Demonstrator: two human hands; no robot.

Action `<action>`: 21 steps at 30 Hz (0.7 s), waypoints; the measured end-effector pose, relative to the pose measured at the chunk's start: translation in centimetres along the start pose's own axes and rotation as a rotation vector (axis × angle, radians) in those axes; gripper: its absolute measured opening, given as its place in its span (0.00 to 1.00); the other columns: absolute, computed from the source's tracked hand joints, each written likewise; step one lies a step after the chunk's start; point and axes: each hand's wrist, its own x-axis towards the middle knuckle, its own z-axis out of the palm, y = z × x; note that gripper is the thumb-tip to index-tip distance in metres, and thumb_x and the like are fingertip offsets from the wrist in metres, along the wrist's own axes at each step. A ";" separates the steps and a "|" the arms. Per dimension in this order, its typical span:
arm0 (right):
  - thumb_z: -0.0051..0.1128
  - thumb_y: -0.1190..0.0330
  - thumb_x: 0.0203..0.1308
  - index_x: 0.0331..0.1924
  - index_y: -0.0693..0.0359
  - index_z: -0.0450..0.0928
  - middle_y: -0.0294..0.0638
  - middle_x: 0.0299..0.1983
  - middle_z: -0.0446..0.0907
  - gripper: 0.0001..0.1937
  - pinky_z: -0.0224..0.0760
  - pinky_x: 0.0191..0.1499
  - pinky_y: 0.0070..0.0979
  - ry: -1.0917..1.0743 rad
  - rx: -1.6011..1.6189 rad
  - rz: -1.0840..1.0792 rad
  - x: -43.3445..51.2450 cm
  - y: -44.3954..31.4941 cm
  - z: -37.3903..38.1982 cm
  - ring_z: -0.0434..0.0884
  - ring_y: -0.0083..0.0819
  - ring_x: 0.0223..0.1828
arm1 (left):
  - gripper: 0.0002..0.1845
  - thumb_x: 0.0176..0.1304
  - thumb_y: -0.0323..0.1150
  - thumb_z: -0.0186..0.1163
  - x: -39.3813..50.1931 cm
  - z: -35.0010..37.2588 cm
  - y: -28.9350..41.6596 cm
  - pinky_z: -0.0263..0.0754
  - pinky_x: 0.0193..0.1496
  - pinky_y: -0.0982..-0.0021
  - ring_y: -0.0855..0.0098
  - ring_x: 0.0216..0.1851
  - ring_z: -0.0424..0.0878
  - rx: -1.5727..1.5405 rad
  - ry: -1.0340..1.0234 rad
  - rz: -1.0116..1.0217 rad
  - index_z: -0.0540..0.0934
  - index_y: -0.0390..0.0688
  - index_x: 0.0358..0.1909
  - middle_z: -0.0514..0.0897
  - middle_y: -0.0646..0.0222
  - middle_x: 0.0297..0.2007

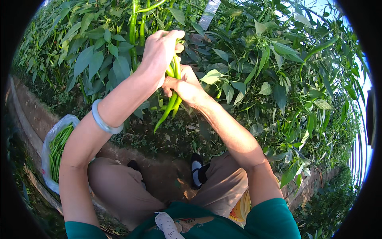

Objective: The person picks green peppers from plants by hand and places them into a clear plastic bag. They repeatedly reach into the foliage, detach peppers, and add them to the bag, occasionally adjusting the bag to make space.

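Observation:
A small bunch of long green chili peppers [170,104] hangs between my hands, its pointed tips downward. My right hand [186,86] is closed round the middle of the bunch. Just above, my left hand [162,49] has its thumb and fingers at the upper, stem end of the peppers; its grip is partly hidden by the back of the hand. More long green peppers [133,27] hang on the pepper plant [98,56] to the left of my left hand.
A clear plastic bag [46,158] filled with picked green peppers [58,152] stands by my left arm. Dense pepper foliage [280,65] spreads ahead and to the right. Bare soil [164,176] lies between my shoes. Something yellow [243,207] shows beside my right thigh.

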 end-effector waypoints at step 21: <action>0.55 0.75 0.62 0.60 0.75 0.69 0.41 0.32 0.78 0.23 0.74 0.23 0.22 1.283 -0.629 0.096 -13.2 -12.9 -8.9 0.77 0.24 0.20 | 0.09 0.64 0.22 0.59 12.8 12.7 -12.8 0.81 0.40 0.73 0.72 0.38 0.87 0.221 -0.446 0.379 0.83 0.31 0.44 0.88 0.60 0.35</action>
